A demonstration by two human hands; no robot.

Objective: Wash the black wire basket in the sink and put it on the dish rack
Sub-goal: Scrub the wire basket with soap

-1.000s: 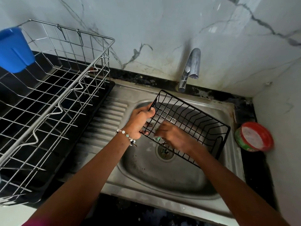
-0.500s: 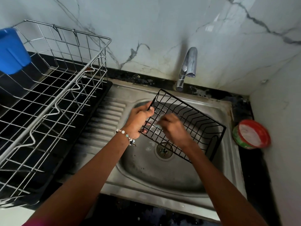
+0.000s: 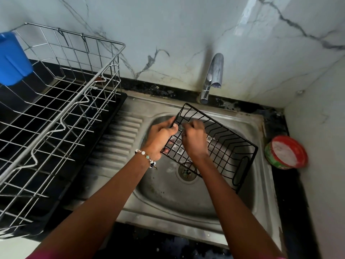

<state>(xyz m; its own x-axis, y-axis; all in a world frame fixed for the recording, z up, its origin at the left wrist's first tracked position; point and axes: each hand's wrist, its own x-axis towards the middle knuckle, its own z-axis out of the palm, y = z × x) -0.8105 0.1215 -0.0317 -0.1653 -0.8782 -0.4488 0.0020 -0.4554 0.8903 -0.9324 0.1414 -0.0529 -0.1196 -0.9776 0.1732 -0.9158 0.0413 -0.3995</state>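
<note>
The black wire basket (image 3: pixel 220 144) is held tilted over the bowl of the steel sink (image 3: pixel 186 202), with its far corner up near the tap (image 3: pixel 212 75) and its low end, the one with the long loop handle, down by the right wall of the sink. The sink bowl has open room below and in front of both hands, and the drain (image 3: pixel 187 171) sits just under the basket's near edge. The left hand (image 3: pixel 158 139) is curled around the basket's left rim, with the thumb on top and the fingertips poking through the wires underneath. The right hand (image 3: pixel 194 139) is just beside the left hand, inside the basket, with its fingers bent down onto the wires; it seems to press something small there, but the blur makes it hard to tell what. A bead bracelet (image 3: pixel 147 158) is on the left wrist. To the left of the left hand, past the ridged drain board, stands the big silver dish rack (image 3: pixel 61 101) on a black tray, with a blue cup (image 3: pixel 13 58) hanging at its far left edge. To the right of the right hand, past the sink's rim, a red and green tub (image 3: pixel 285 152) of white stuff sits close to the side wall.
</note>
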